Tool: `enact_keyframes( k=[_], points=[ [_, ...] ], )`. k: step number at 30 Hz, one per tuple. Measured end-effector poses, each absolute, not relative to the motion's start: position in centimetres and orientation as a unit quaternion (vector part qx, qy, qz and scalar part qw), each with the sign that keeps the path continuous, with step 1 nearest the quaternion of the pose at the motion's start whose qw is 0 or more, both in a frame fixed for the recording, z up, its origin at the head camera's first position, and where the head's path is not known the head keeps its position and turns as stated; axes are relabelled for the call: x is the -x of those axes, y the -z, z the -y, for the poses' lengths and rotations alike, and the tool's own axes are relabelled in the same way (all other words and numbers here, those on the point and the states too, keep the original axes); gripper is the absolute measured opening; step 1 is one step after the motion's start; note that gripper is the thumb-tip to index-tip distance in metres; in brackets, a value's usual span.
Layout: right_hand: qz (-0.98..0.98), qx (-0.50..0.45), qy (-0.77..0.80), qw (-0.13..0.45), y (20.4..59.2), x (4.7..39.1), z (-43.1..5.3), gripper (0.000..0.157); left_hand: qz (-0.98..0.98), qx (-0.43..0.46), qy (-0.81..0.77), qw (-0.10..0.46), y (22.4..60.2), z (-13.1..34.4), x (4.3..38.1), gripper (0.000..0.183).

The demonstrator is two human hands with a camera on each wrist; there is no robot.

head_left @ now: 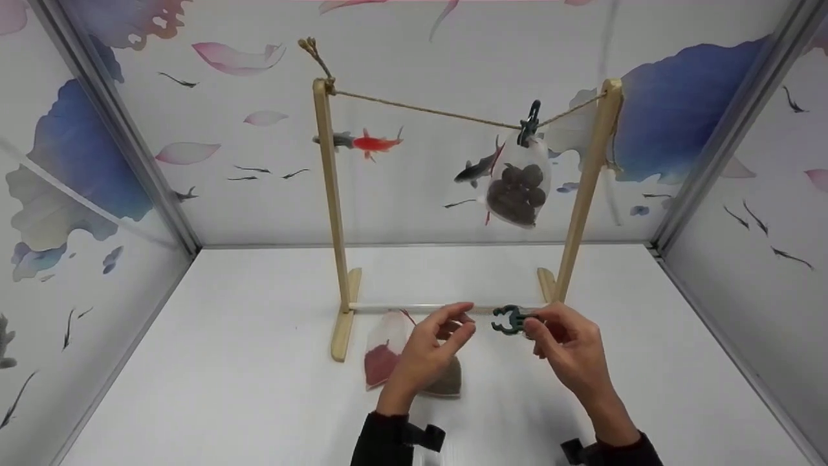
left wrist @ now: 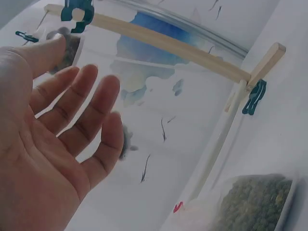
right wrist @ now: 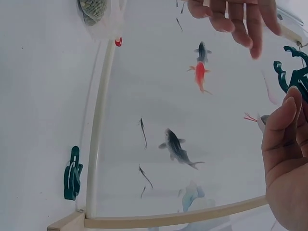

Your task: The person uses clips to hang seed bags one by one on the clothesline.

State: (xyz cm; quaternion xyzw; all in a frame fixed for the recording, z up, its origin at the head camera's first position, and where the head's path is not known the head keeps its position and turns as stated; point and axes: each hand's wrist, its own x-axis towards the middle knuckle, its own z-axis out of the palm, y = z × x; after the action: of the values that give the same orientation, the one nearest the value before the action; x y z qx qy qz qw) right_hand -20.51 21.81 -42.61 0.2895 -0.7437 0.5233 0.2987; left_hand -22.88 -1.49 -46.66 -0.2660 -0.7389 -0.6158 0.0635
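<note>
My right hand (head_left: 572,349) pinches a dark green plastic clip (head_left: 515,321) by its handles, with the clip's jaws spread and facing left. Just left of it, my left hand (head_left: 424,356) holds nothing, its fingers loosely bent. Below and behind that hand, a mesh bag of pinkish-red contents (head_left: 380,366) and a bag of greenish-brown grains (head_left: 447,380) lie on the table, both partly covered. From the rope (head_left: 427,111) hangs a bag of dark round pieces (head_left: 517,194), held by another green clip (head_left: 528,129).
The rope spans two wooden posts (head_left: 332,207) of a standing frame, joined low down by a pale crossbar (head_left: 388,307). In the right wrist view, a further green clip (right wrist: 73,175) lies on the white table beside the frame's foot. Printed panels (head_left: 259,207) enclose the table.
</note>
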Motion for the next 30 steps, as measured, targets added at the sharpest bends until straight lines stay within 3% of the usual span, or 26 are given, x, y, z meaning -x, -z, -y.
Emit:
enact_keyframes(
  k=[6, 9, 15, 24, 30],
  points=[
    [0.745, -0.285, -0.522, 0.303, 42.4, 20.5, -22.1, 0.026, 0.821, 0.142, 0.525, 0.172, 48.1, 2.7, 23.8, 0.028],
    [0.744, -0.287, -0.521, 0.304, 42.0, 20.3, -22.0, 0.025, 0.864, 0.068, 0.457, 0.199, 48.9, 2.9, 23.9, 0.024],
    [0.747, -0.291, -0.512, 0.308, 41.4, 20.0, -21.7, 0.022, 0.920, 0.002, 0.352, 0.173, 50.0, 3.1, 23.6, 0.028],
    [0.766, -0.275, -0.505, 0.287, 41.3, 19.9, -21.6, 0.017, 0.931, -0.007, 0.338, 0.137, 50.6, 3.2, 23.7, 0.034],
    [0.767, -0.270, -0.506, 0.289, 41.4, 19.9, -21.5, 0.018, 0.932, -0.006, 0.334, 0.144, 51.1, 3.2, 23.9, 0.037]
  ],
)
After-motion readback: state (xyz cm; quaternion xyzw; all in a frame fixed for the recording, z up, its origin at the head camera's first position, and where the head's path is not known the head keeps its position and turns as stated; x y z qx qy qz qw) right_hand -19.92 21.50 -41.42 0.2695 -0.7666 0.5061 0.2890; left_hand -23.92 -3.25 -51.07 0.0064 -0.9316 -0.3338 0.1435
